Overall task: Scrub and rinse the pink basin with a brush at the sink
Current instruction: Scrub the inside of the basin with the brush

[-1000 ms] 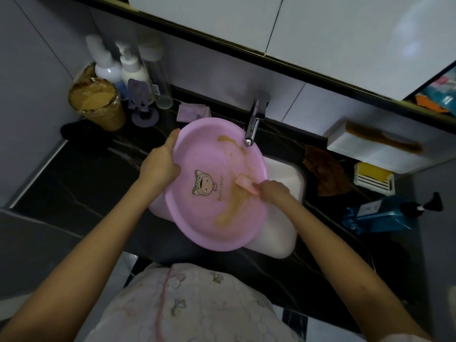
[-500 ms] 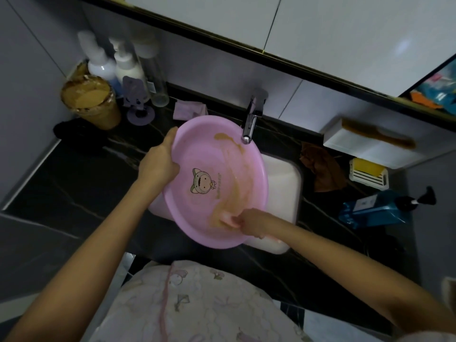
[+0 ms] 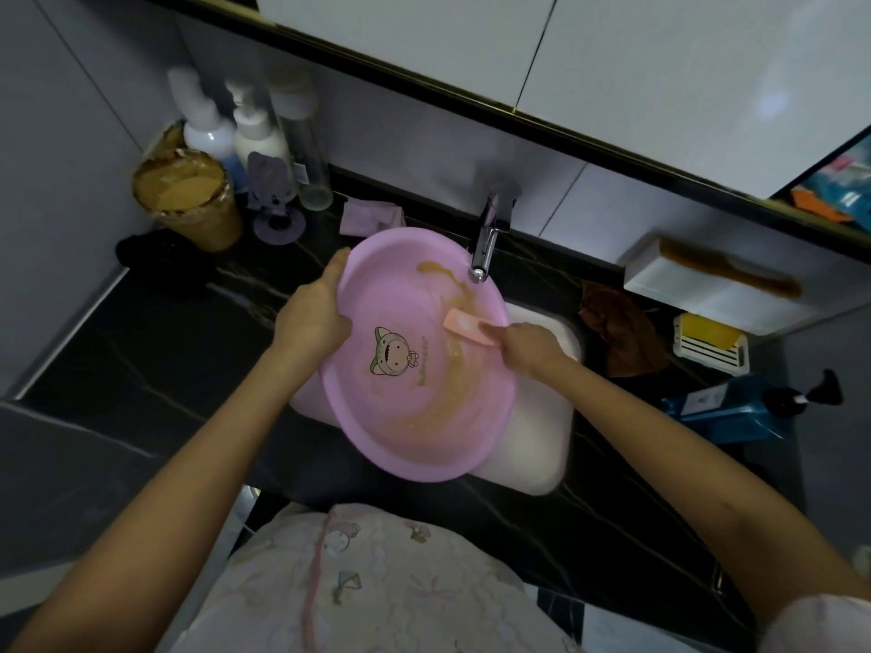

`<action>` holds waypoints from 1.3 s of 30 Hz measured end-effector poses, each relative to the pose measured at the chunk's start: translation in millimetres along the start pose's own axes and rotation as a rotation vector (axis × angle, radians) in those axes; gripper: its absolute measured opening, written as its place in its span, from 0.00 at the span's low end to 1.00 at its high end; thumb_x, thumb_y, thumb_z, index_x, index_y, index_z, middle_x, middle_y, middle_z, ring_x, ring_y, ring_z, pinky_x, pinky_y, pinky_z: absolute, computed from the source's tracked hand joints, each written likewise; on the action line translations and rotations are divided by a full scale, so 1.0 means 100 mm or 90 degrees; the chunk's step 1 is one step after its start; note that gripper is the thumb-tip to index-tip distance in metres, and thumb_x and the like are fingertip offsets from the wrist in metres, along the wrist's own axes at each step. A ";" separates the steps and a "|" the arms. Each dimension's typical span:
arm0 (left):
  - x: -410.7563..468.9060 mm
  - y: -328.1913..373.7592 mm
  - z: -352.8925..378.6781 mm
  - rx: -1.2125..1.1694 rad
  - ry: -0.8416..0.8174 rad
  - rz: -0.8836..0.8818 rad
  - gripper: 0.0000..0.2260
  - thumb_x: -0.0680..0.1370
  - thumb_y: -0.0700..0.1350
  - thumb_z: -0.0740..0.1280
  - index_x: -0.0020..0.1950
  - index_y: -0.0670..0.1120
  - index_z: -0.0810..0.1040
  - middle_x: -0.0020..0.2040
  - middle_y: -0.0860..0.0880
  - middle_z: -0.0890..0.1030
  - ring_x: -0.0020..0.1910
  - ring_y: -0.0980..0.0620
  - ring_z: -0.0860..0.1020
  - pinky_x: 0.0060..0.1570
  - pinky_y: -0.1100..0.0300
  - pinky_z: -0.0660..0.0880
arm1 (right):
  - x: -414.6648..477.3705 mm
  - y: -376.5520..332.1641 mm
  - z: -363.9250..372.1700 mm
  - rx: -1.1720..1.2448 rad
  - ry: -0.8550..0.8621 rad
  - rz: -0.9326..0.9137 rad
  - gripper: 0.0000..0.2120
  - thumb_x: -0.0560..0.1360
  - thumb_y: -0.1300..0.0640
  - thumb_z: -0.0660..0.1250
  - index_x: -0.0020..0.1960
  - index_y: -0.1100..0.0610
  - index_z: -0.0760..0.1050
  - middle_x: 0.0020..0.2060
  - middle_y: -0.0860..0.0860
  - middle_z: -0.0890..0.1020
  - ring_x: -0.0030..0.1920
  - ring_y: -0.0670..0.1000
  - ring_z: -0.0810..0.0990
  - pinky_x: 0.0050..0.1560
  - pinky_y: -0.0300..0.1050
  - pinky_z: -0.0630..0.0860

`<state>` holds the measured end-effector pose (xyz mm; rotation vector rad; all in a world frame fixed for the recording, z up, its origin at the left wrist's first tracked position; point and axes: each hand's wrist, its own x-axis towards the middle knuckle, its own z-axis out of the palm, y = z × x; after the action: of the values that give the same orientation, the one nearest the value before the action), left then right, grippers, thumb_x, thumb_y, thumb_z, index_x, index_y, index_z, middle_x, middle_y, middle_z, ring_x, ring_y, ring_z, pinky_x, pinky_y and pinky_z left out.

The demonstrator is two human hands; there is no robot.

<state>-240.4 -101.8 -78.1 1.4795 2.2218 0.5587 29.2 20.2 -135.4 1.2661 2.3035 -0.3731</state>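
Note:
A round pink basin (image 3: 377,417) with a cartoon animal printed inside is tilted over the white sink (image 3: 542,445). Brown smears run down its right inner side from near the rim. My left hand (image 3: 313,313) grips the basin's upper left rim. My right hand (image 3: 528,344) holds a pale pink brush (image 3: 464,325) pressed against the basin's inner right wall, among the smears. The chrome tap (image 3: 485,245) stands just above the basin's far rim; no water stream is visible.
On the black counter at left stand a brown-smeared tub (image 3: 188,205), several white bottles (image 3: 254,134) and a purple holder (image 3: 275,200). A brown cloth (image 3: 622,332), yellow soap dish (image 3: 709,341) and blue pump bottle (image 3: 744,407) lie right of the sink.
My right hand moved the brush down to the basin's lower inner wall, then back up to the right side near the tap. The left hand kept its grip on the rim.

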 end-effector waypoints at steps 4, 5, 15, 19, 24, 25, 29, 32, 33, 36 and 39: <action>0.00 0.01 0.00 -0.005 0.001 0.012 0.35 0.74 0.36 0.64 0.75 0.54 0.53 0.43 0.48 0.73 0.35 0.51 0.74 0.33 0.55 0.73 | 0.00 -0.03 -0.10 -0.152 0.054 -0.144 0.32 0.78 0.61 0.56 0.77 0.43 0.48 0.59 0.57 0.70 0.52 0.59 0.75 0.38 0.48 0.67; 0.00 0.01 0.00 -0.003 0.000 0.012 0.35 0.74 0.36 0.64 0.75 0.54 0.53 0.42 0.48 0.74 0.35 0.50 0.75 0.33 0.55 0.74 | 0.02 -0.05 -0.11 -0.157 0.086 -0.155 0.31 0.79 0.60 0.55 0.77 0.44 0.47 0.60 0.57 0.69 0.52 0.59 0.74 0.37 0.49 0.66; -0.01 0.03 -0.02 0.011 0.007 0.030 0.35 0.73 0.35 0.65 0.74 0.54 0.54 0.41 0.47 0.74 0.33 0.52 0.74 0.31 0.56 0.74 | 0.23 -0.09 -0.22 -0.236 0.195 -0.086 0.35 0.79 0.64 0.56 0.77 0.47 0.41 0.69 0.58 0.64 0.48 0.58 0.77 0.34 0.49 0.71; 0.01 0.01 -0.02 0.021 -0.007 0.023 0.36 0.73 0.35 0.65 0.74 0.55 0.52 0.40 0.48 0.73 0.32 0.52 0.74 0.29 0.58 0.73 | 0.09 0.02 -0.25 -0.238 0.162 -0.031 0.35 0.79 0.59 0.58 0.77 0.45 0.40 0.61 0.57 0.70 0.49 0.59 0.77 0.34 0.48 0.69; 0.00 0.01 -0.03 0.021 0.003 0.029 0.35 0.72 0.34 0.65 0.74 0.54 0.54 0.38 0.48 0.73 0.31 0.51 0.74 0.28 0.57 0.73 | 0.23 -0.09 -0.31 -0.252 0.202 -0.041 0.35 0.79 0.58 0.59 0.77 0.46 0.41 0.64 0.57 0.68 0.49 0.58 0.77 0.35 0.48 0.70; -0.01 0.01 -0.04 0.020 0.004 0.029 0.35 0.72 0.34 0.65 0.74 0.54 0.54 0.38 0.48 0.73 0.31 0.51 0.74 0.28 0.56 0.74 | 0.26 -0.09 -0.30 -0.243 0.210 -0.043 0.35 0.79 0.57 0.59 0.77 0.46 0.41 0.64 0.57 0.68 0.49 0.58 0.77 0.35 0.48 0.69; -0.02 -0.03 -0.05 0.014 0.003 0.033 0.36 0.72 0.34 0.66 0.74 0.54 0.54 0.39 0.48 0.73 0.32 0.52 0.74 0.28 0.60 0.71 | 0.14 0.03 -0.16 -0.186 0.176 -0.027 0.33 0.80 0.54 0.58 0.77 0.42 0.42 0.57 0.57 0.73 0.47 0.57 0.78 0.36 0.48 0.70; -0.01 -0.02 -0.04 0.015 0.001 0.029 0.36 0.72 0.34 0.66 0.74 0.54 0.54 0.40 0.47 0.74 0.32 0.51 0.74 0.28 0.59 0.72 | 0.10 0.03 -0.15 -0.212 0.156 -0.026 0.28 0.81 0.54 0.55 0.77 0.43 0.46 0.58 0.57 0.73 0.49 0.57 0.78 0.38 0.47 0.71; 0.00 -0.01 -0.04 0.019 0.000 0.026 0.36 0.72 0.34 0.66 0.74 0.54 0.54 0.41 0.47 0.74 0.32 0.51 0.74 0.28 0.58 0.72 | 0.14 -0.02 -0.20 -0.220 0.176 -0.029 0.28 0.81 0.54 0.54 0.77 0.43 0.47 0.58 0.57 0.73 0.49 0.57 0.78 0.38 0.48 0.71; 0.02 0.01 -0.05 0.029 -0.001 0.021 0.37 0.72 0.34 0.66 0.74 0.54 0.54 0.42 0.47 0.74 0.33 0.51 0.74 0.28 0.58 0.71 | 0.26 -0.13 -0.27 -0.201 0.216 -0.040 0.29 0.81 0.57 0.55 0.77 0.43 0.46 0.62 0.57 0.71 0.50 0.59 0.78 0.36 0.48 0.68; 0.02 0.01 -0.06 0.030 -0.004 0.015 0.36 0.72 0.34 0.66 0.75 0.54 0.53 0.43 0.46 0.74 0.35 0.49 0.75 0.30 0.56 0.73 | 0.16 -0.01 -0.20 -0.187 0.146 -0.032 0.24 0.82 0.50 0.52 0.76 0.40 0.49 0.59 0.57 0.73 0.51 0.57 0.78 0.41 0.48 0.73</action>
<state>-243.4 -99.8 -72.8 1.5312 2.2296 0.5115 15.5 40.0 -127.1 1.1552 2.4698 0.0987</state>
